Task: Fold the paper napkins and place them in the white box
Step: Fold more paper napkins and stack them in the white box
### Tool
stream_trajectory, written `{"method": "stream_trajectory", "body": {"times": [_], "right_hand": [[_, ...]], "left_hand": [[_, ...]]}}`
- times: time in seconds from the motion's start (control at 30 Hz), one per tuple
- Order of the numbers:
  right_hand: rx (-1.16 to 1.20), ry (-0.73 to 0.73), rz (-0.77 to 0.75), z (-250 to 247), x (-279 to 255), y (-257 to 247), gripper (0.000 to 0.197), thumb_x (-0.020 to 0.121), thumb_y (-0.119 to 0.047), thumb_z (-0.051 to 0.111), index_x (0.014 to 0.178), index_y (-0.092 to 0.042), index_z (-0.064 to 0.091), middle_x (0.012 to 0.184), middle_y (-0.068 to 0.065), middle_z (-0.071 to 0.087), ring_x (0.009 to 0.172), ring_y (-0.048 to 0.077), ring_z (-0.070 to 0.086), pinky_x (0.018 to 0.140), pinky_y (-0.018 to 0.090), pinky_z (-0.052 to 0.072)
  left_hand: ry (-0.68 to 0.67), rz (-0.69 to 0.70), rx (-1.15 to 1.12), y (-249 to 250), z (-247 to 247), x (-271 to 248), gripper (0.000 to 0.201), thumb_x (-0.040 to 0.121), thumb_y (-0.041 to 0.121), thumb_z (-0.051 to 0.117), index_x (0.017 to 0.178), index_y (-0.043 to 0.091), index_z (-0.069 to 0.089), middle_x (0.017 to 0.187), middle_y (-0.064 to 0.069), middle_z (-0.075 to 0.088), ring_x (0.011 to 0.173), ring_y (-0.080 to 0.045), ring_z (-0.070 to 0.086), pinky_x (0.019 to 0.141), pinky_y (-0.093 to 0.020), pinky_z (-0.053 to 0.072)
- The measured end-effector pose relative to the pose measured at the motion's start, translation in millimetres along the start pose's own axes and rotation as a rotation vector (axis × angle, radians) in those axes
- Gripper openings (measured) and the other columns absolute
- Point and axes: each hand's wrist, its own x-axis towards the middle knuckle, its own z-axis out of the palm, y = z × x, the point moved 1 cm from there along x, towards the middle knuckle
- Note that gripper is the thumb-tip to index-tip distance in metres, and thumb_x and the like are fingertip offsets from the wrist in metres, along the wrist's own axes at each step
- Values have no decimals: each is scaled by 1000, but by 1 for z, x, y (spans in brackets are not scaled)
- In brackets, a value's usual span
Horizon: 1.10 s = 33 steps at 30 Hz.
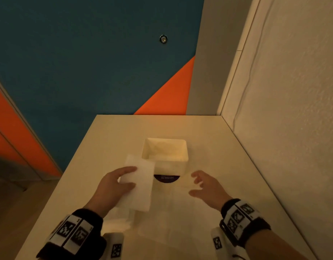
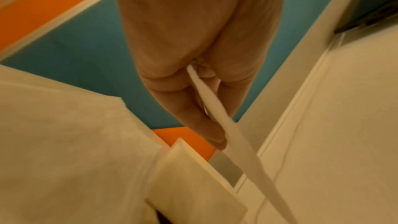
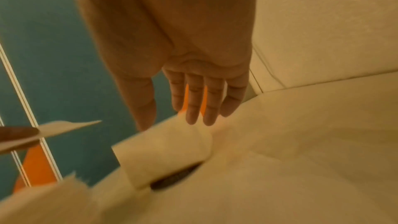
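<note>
Down at the near edge of the pale cream table (image 1: 237,166), two wrists are wearing black bands with white checker tags (image 1: 71,233). More flat white paper napkins (image 1: 173,218) are lying spread on the table between the two arms, and their edges are hard to make out in the dim yellow light.

A bit farther in, the left hand (image 1: 113,186) is holding a folded white paper napkin (image 1: 141,182) up off the table. Its thumb and fingers are pinching the napkin along its left edge. From the left wrist view the left hand (image 2: 193,74) is showing the folded napkin (image 2: 228,134) edge-on, like a thin white strip squeezed between thumb and fingers.

Over on the other side, the right hand (image 1: 205,186) is hanging above the table with its fingers spread and loosely bent, holding nothing. The right wrist view is showing the right hand (image 3: 193,77) with straight fingers pointing down.

Between the hands and a little farther off, a dark purple round sticker (image 1: 166,178) is peeking out from under the small square white box (image 1: 168,164). The box is sitting open near the middle of the table, and the far corner of the held napkin is just beside its near left corner. Some white paper looks to be lying inside.

Bare table is stretching out left, right and behind the box. A rough white wall (image 1: 293,109) is running along the right edge. Past the far and left edges, a blue and orange floor (image 1: 77,62) is showing.
</note>
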Motion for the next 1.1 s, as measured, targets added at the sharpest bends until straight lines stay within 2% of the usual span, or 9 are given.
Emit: {"method": "stream_trajectory", "body": {"times": [0.1, 0.2, 0.27, 0.4, 0.5, 0.77, 0.87, 0.97, 1.1], "right_hand": [[-133, -75, 98, 16, 0, 27, 64, 78, -27, 76, 133, -22, 43, 127, -2, 47, 113, 14, 46, 93, 24, 39], [-226, -66, 176, 28, 2, 42, 87, 70, -40, 80, 142, -26, 32, 144, -4, 35, 129, 19, 36, 107, 36, 35], [-322, -77, 197, 33, 3, 45, 98, 68, -47, 79, 146, -28, 23, 150, -5, 26, 134, 21, 30, 109, 42, 31], [-477, -104, 204, 36, 9, 49, 108, 64, -56, 77, 149, -29, 15, 154, -6, 18, 139, 23, 23, 111, 44, 27], [-528, -144, 204, 35, 14, 48, 115, 62, -58, 78, 150, -29, 11, 155, -7, 14, 140, 24, 20, 112, 46, 23], [-641, -171, 197, 32, 24, 37, 114, 56, -56, 82, 146, -29, 18, 147, -3, 25, 134, 26, 25, 108, 47, 26], [-653, -178, 190, 30, 26, 34, 105, 52, -55, 84, 138, -31, 28, 138, -3, 31, 129, 25, 29, 105, 46, 28], [-638, -177, 168, 29, 26, 33, 99, 51, -52, 85, 133, -35, 31, 133, -4, 32, 125, 24, 31, 102, 45, 29], [-620, -177, 143, 30, 25, 35, 95, 53, -51, 84, 131, -42, 31, 131, -5, 33, 123, 23, 32, 100, 44, 29]], "left_hand": [[64, -25, 133, -21, -12, 1, 43, 80, -3, 67, 97, 36, 64, 116, 1, 59, 100, -24, 58, 83, -36, 51], [97, -79, 244, -37, -19, 2, 41, 78, 1, 70, 96, 37, 62, 115, -4, 59, 98, -27, 57, 86, -37, 49], [114, -112, 318, -44, -22, 3, 40, 77, 2, 71, 100, 35, 61, 119, -6, 59, 99, -25, 56, 85, -34, 47], [122, -119, 401, -48, -25, 3, 44, 77, 0, 69, 112, 26, 64, 125, -7, 57, 99, -18, 51, 86, -29, 43], [123, -120, 418, -48, -28, 3, 45, 78, -1, 69, 117, 22, 64, 128, -7, 56, 105, -22, 53, 87, -27, 41], [105, -106, 549, -52, -34, 8, 43, 79, 2, 68, 116, 23, 64, 130, -7, 55, 111, -25, 53, 93, -32, 42], [85, -104, 713, -53, -32, 10, 40, 80, 12, 67, 117, 27, 63, 140, -2, 41, 117, -25, 48, 99, -33, 38], [97, -80, 910, -56, -32, 12, 40, 80, 26, 68, 118, 35, 61, 147, 0, 25, 130, -26, 34, 110, -36, 25], [91, -94, 911, -56, -33, 11, 42, 80, 28, 67, 120, 35, 60, 147, -2, 27, 130, -27, 34, 110, -37, 25]]}}
